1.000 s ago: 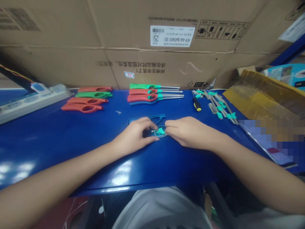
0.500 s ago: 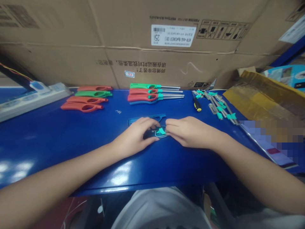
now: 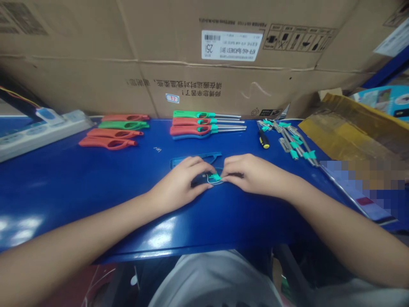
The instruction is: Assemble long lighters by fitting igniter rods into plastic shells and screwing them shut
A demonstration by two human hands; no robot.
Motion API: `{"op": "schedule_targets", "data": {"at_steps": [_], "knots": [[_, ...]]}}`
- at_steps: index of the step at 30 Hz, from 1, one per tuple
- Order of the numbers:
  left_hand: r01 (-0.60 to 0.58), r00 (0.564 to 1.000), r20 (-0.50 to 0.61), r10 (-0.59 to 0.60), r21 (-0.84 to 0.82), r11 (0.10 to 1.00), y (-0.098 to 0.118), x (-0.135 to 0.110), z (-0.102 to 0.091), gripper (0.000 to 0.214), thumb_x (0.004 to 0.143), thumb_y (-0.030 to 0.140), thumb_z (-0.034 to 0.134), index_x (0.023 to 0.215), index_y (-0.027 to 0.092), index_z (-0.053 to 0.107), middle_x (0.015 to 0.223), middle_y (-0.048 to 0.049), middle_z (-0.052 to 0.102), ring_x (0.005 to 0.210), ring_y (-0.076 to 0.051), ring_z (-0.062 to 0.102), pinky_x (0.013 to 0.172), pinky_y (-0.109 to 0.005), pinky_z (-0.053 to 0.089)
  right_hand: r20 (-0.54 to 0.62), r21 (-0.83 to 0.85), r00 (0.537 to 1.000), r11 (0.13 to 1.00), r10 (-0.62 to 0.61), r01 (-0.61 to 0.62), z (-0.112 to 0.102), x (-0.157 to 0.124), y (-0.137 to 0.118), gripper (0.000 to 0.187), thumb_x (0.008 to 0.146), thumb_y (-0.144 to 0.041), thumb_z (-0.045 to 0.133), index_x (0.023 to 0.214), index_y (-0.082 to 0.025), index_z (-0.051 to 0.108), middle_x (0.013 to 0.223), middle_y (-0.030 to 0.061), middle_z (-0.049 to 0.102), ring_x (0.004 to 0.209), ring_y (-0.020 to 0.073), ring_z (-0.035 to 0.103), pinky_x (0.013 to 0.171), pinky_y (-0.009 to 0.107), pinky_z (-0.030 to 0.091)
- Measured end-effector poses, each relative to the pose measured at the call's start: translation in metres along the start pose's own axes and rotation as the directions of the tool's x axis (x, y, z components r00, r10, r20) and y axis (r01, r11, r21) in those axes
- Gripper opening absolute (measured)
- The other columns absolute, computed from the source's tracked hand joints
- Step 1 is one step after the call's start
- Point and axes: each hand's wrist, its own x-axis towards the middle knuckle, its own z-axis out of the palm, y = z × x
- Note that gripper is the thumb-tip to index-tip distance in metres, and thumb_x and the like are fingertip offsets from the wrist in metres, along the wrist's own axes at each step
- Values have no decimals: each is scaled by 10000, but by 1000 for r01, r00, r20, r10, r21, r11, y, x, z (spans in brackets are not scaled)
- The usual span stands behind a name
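My left hand (image 3: 179,181) is closed around one half of a blue lighter shell (image 3: 217,182) lying low over the table, thumb along its near edge. Inside that half sit a green trigger (image 3: 214,176) and a thin white wire (image 3: 208,179) curving round it. From the right, my right hand (image 3: 247,172) pinches the trigger's end; the fingertips partly cover the exact grip. Just behind my hands lies another blue shell half (image 3: 182,162) with its hollow side showing. My left hand hides much of the held half.
Finished-looking lighters (image 3: 191,130) with metal tubes lie at the back middle. Orange and green shells (image 3: 108,143) lie back left, near small metal pins (image 3: 157,149) and a power strip (image 3: 70,123). At right are a screwdriver (image 3: 263,140), tube parts (image 3: 297,145) and a cardboard box (image 3: 351,123).
My right hand's fingers have shifted slightly and opened a gap between index finger and thumb, with their tips still at the green trigger. My left hand keeps its hold.
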Motion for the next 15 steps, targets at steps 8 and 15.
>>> {"op": "schedule_targets", "data": {"at_steps": [8,15], "knots": [[46,999,0,-46,-56,997,2,0,1,282,880,315,739,1133,213,668,1055,-37,715,932,-204,641,874,-339,519,4,371,983,913,184,-172,6,7,17,97,820,-256,760,800,-161,758,712,-11,651,598,96,508,598,234,393],[92,996,0,-93,-113,989,1,1,2,260,918,216,632,1175,202,668,1033,-26,730,842,-163,638,778,-286,526,-18,318,996,945,92,-82,5,6,11,120,842,-246,753,838,-153,677,750,-17,599,638,95,510,622,221,405]]}}
